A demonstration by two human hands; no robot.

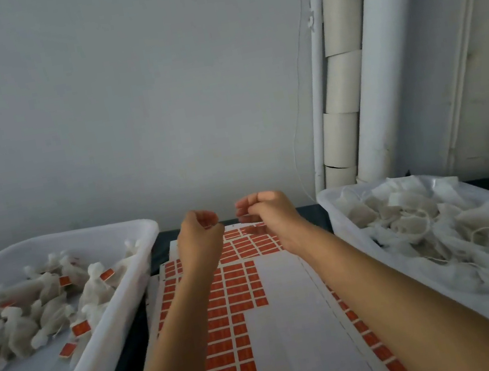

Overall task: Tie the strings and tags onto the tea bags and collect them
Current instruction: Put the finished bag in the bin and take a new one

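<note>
My left hand (200,230) and my right hand (262,211) are raised side by side over the far end of a white sheet of red tags (238,287). The left hand's fingers are curled and pinch a small red tag at the fingertips. The right hand's thumb and fingertips pinch together close to it, on a thin string that barely shows. A white tub (79,351) on the left holds several tied tea bags (45,305) with red tags. Another white tub (340,217) on the right is heaped with loose tea bags and strings (422,219).
More tag sheets lie under the top one on a dark table (129,353). A white pipe (385,62) and stacked cardboard rolls (345,79) stand in the back right corner. A thin thread (299,77) hangs down the wall beside them.
</note>
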